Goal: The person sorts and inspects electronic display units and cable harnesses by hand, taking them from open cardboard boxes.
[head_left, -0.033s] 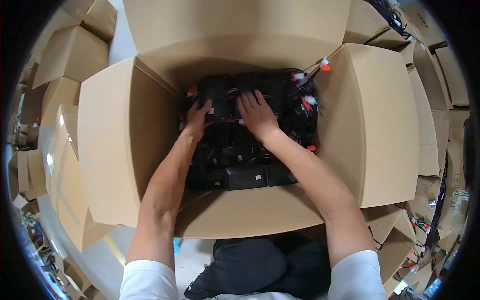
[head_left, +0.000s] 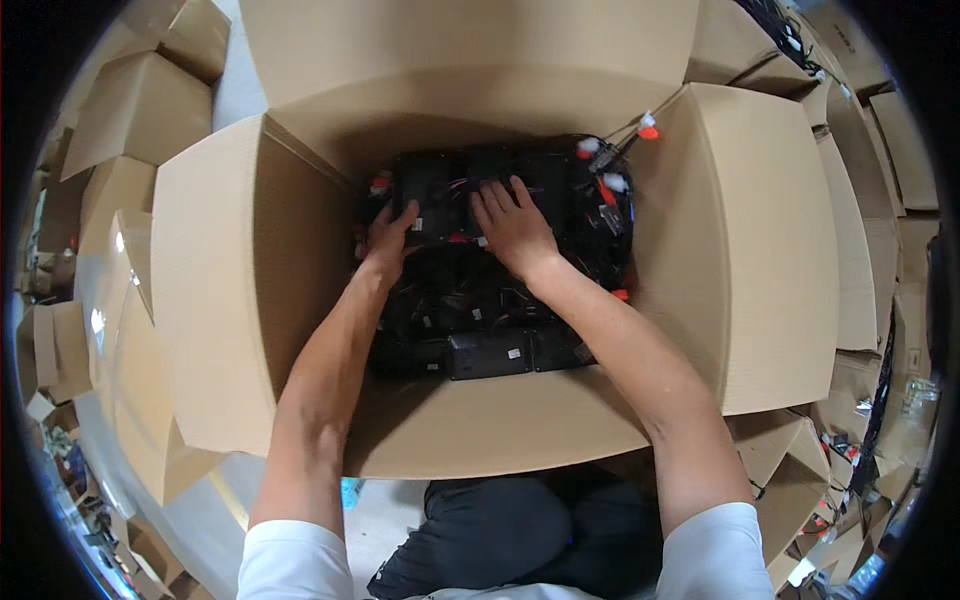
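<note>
Rows of flat black rectangular modules with thin wires lie inside a large open cardboard box. My left hand is closed at the left edge of a black module in the far row. Its thumb rests on the top face, while the other fingers are mostly hidden down the side. My right hand lies open, fingers stretched over a neighbouring black module. Black cables with white and red connectors bunch along the right side of the modules.
Wide flaps stand out on the left and right of the box. A wire with a red-and-white connector hangs at the far right corner. Other cardboard boxes stand around, and cable bundles lie at the upper right.
The view has shifted very slightly, and my left hand sits a touch further left. My right hand keeps its place on the modules.
</note>
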